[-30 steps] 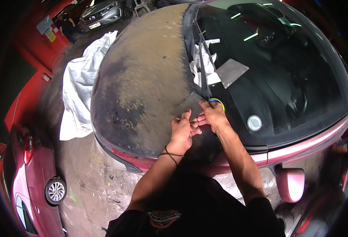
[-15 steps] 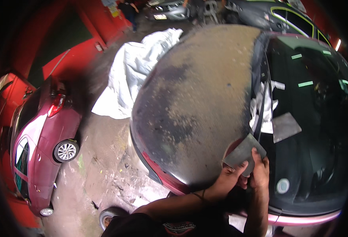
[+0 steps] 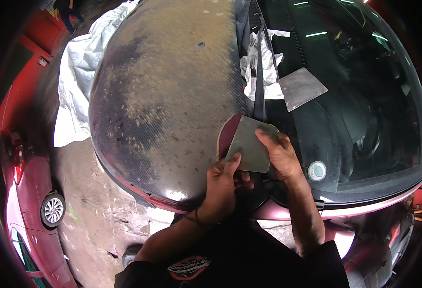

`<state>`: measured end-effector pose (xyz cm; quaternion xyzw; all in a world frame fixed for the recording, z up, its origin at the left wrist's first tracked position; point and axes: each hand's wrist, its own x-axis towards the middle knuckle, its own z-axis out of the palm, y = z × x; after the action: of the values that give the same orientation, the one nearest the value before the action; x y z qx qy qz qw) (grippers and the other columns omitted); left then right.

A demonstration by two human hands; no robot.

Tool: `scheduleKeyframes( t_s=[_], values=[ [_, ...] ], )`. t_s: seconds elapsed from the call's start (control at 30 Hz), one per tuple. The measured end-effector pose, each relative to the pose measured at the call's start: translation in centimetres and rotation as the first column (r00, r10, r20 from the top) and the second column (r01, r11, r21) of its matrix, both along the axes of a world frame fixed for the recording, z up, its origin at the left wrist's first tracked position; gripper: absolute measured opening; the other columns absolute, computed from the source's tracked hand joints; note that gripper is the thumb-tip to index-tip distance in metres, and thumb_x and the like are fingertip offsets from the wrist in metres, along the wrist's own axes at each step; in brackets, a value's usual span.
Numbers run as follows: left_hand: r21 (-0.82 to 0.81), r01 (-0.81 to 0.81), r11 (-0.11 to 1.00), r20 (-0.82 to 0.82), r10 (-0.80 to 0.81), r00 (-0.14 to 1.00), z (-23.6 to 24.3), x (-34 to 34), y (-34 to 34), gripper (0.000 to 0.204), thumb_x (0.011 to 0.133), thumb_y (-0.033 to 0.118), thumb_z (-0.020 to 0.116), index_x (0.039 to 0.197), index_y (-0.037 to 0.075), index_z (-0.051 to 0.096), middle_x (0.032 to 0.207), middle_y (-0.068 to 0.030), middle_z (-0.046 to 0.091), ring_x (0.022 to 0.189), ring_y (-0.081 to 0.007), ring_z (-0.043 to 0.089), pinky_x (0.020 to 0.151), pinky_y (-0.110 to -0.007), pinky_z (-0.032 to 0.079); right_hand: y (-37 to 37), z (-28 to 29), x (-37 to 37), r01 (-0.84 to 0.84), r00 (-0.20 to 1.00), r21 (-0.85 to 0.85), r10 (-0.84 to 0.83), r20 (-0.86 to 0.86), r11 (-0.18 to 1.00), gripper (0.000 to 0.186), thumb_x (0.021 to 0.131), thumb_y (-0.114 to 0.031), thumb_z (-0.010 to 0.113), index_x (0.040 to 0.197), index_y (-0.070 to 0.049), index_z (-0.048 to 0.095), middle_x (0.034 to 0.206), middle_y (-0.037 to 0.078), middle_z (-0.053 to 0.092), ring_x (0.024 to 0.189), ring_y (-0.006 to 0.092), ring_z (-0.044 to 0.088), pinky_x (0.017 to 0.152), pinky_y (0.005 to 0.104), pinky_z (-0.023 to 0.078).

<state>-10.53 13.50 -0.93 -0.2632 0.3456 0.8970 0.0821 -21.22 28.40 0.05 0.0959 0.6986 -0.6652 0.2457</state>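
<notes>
My left hand (image 3: 219, 185) and my right hand (image 3: 280, 156) both grip a grey-green square sheet (image 3: 248, 146), thumbs pressed on its face. Behind the sheet, a round maroon pad (image 3: 228, 132) sticks out on the left, with a sliver of yellow at the upper right. They are held over the lower right part of a dusty, carbon-weave car hood (image 3: 168, 96), beside the windscreen (image 3: 369, 120). A second grey square sheet (image 3: 301, 89) lies near the windscreen's base, next to crumpled white paper (image 3: 259, 72) tucked along the wiper.
A white cover (image 3: 76, 86) is draped beyond the hood's left edge. A maroon car (image 3: 33, 225) stands at the left on the stained concrete floor (image 3: 88, 201), near red walls (image 3: 9, 101). A person in dark clothes (image 3: 69, 14) is at the top left; another vehicle (image 3: 374, 254) shows at lower right.
My view has swung left and back. The sheet in my hands is now turned more face-up, and the maroon pad behind it, hidden a second ago, sticks out at its left.
</notes>
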Motion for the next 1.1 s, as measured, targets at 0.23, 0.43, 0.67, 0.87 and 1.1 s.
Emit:
scheduleKeyframes(
  t_s=[0.23,0.43,0.67,0.87,1.1],
  values=[
    [0.024,-0.006,1.0,-0.034,0.007,0.999,-0.2,-0.2,-0.5,0.034,0.111,0.033,0.06,0.097,0.004,0.07,0.075,-0.0044,0.066,0.065,-0.0168,0.067,0.063,-0.033,0.058,-0.6,-0.2,-0.3,-0.021,1.0,0.038,0.021,-0.013,0.999,0.039,0.104,-0.031,0.072,0.119,0.005,0.075,0.104,0.011,0.078,0.092,0.0182,0.072,0.082,0.0336,0.056],
    [0.043,-0.011,0.999,0.021,0.011,1.0,-0.4,-0.4,-0.4,0.033,0.111,0.032,0.06,0.097,0.004,0.07,0.075,-0.0043,0.066,0.064,-0.0165,0.066,0.062,-0.033,0.058,-0.6,-0.6,-0.6,-0.032,0.999,0.063,0.035,-0.036,0.997,0.039,0.102,-0.03,0.072,0.116,0.006,0.076,0.101,0.012,0.079,0.09,0.0181,0.072,0.08,0.034,0.057],
    [0.08,-0.006,0.997,0.077,-0.001,0.997,-0.2,-0.1,-0.6,0.03,0.111,0.031,0.062,0.102,0.002,0.067,0.08,-0.0056,0.066,0.067,-0.0186,0.067,0.063,-0.035,0.06,-0.9,0.1,-0.2,-0.023,0.989,0.261,0.061,-0.136,0.965,0.039,0.102,-0.031,0.071,0.108,0.007,0.077,0.094,0.011,0.079,0.085,0.0161,0.071,0.076,0.0335,0.056],
    [0.205,-0.007,0.979,0.182,-0.031,0.983,-0.3,0.3,-0.9,0.026,0.11,0.031,0.062,0.111,0.004,0.063,0.084,-0.0054,0.066,0.073,-0.0212,0.069,0.076,-0.04,0.062,-1.3,-0.3,0.2,0.007,0.97,0.355,0.079,-0.229,0.935,0.042,0.101,-0.033,0.071,0.098,0.008,0.075,0.085,0.013,0.077,0.079,0.0175,0.071,0.072,0.035,0.055],
    [0.238,-0.049,0.97,0.141,0.015,0.99,-1.5,0.3,-0.9,0.027,0.111,0.03,0.062,0.107,0.003,0.063,0.084,-0.0065,0.067,0.074,-0.0226,0.07,0.076,-0.041,0.062,-1.7,-0.5,-0.6,-0.041,0.97,0.396,0.132,-0.205,0.917,0.036,0.103,-0.03,0.069,0.106,0.006,0.078,0.089,0.007,0.077,0.081,0.0136,0.068,0.074,0.0325,0.055]
  ],
)
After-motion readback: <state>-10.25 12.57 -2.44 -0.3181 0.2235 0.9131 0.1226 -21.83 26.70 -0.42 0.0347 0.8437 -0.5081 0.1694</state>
